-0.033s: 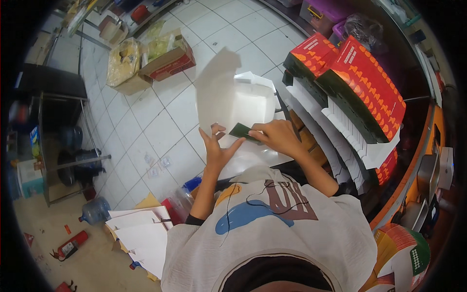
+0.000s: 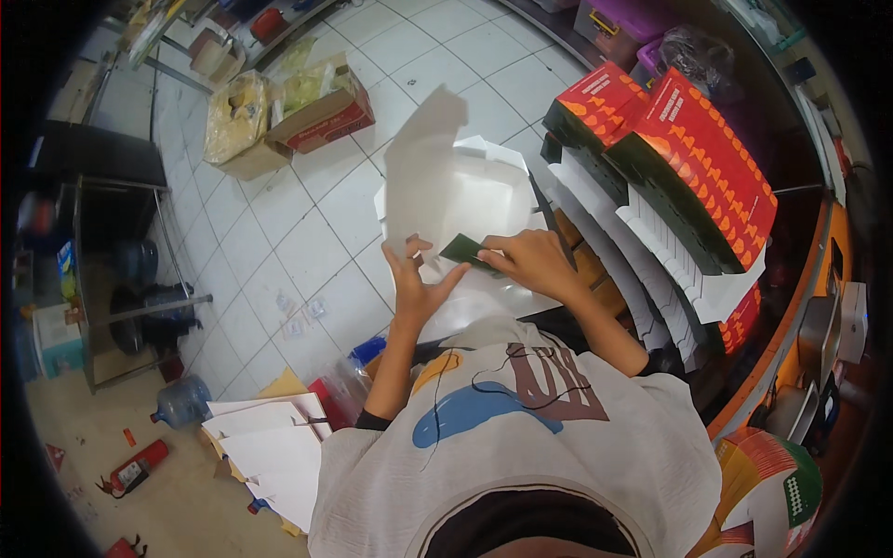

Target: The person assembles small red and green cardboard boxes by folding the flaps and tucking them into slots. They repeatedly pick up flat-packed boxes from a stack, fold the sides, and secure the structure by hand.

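In front of me is a partly folded cardboard box (image 2: 498, 191), white inside, with its tall lid panel (image 2: 414, 153) raised on the left. My right hand (image 2: 535, 263) pinches a dark green flap (image 2: 460, 248) at the box's near side between thumb and fingers. At the near left corner, my left hand (image 2: 416, 279) is bent around the white card, its thumb reaching toward the green flap and its fingers curled at the lid's base. Part of the near wall is hidden behind my hands.
Stacked red-and-orange cartons (image 2: 693, 167) stand close on the right, with white folded sheets below. Open cardboard boxes (image 2: 326, 112) sit on the tiled floor at far left. White card sheets (image 2: 265, 456), a water bottle (image 2: 181, 403) and a fire extinguisher (image 2: 135, 468) are at lower left.
The box and its raised lid have shifted slightly to the right, and a small white tab now shows at the lid's left edge. Both hands keep nearly the same places.
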Tool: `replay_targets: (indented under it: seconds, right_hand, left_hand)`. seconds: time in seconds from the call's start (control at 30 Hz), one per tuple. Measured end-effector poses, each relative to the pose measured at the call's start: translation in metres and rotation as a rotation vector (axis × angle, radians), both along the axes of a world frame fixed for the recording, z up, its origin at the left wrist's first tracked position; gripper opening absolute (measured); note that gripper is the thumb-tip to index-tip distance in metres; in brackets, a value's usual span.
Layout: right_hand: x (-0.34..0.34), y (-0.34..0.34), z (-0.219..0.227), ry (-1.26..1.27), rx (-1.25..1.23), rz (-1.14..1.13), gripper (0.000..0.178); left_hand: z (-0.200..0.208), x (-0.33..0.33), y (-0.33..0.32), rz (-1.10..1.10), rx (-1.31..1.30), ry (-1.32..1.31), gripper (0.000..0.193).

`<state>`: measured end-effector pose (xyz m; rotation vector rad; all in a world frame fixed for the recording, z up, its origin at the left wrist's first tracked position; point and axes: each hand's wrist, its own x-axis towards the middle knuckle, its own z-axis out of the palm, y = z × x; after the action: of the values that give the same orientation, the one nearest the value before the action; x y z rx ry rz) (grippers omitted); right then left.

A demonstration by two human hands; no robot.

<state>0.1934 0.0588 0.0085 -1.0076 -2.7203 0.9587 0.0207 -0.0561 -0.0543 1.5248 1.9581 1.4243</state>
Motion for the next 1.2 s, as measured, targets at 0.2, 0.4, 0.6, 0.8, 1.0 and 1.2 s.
replay_targets:
  seconds: [0.2, 0.4, 0.6, 0.8, 1.0, 1.2]
  right_hand:
    - [-0.005, -0.006, -0.024, 0.121, -0.133, 0.031, 0.022]
    - [0.003, 0.005, -0.051, 0.311, -0.491, 0.048, 0.022]
    - [0.0, 0.002, -0.028, 0.131, -0.646, -0.074, 0.025]
    - [-0.005, -0.008, -0.056, 0.215, -0.268, -0.045, 0.026]
    - [0.0, -0.017, -0.025, 0.14, -0.256, -0.087, 0.027]
    - [0.037, -0.032, -0.028, 0.246, 0.033, -0.064, 0.029]
  left_hand:
    - [-0.009, 0.014, 0.005, -0.085, 0.033, 0.018, 0.073]
    - [-0.02, 0.036, 0.011, -0.055, 0.001, -0.464, 0.078]
    - [-0.049, 0.041, 0.01, -0.015, -0.021, -0.499, 0.075]
    - [-0.055, 0.049, 0.015, 0.027, 0.0, -0.424, 0.074]
    - [-0.045, 0.04, 0.011, -0.092, 0.009, -0.461, 0.075]
    - [-0.034, 0.025, -0.003, -0.346, 0.059, -0.909, 0.074]
